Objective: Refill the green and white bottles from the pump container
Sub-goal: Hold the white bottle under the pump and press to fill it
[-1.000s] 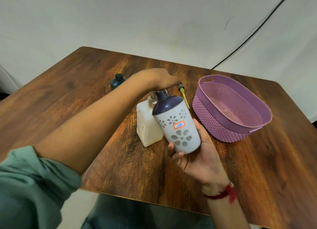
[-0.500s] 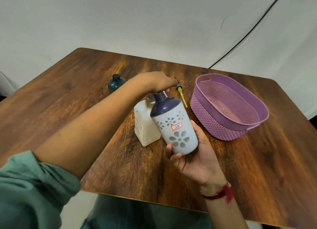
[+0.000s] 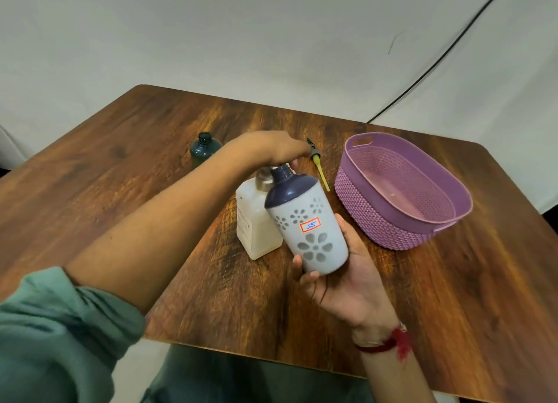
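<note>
Far left on the brown wooden bench [image 3: 120, 191]: dark green plastic bottle [image 3: 205, 150], upright, uncapped. Centre: left hand [image 3: 271, 149] lies on the pump head of the translucent white plastic pump container [image 3: 256, 224], fingers bent over it. The right hand [image 3: 347, 279] grasps the white flower-patterned bottle with navy top [image 3: 311, 230], which is tilted, its neck at the pump head. Right: purple plastic basket [image 3: 404, 197].

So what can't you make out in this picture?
Head view only:
- The nozzle of the pump container: covered by the left hand.
- Whether liquid enters the white bottle: its mouth sits under that hand.
- How full the white bottle is: opaque wall.
- The base of the green bottle: behind the left forearm.
</note>
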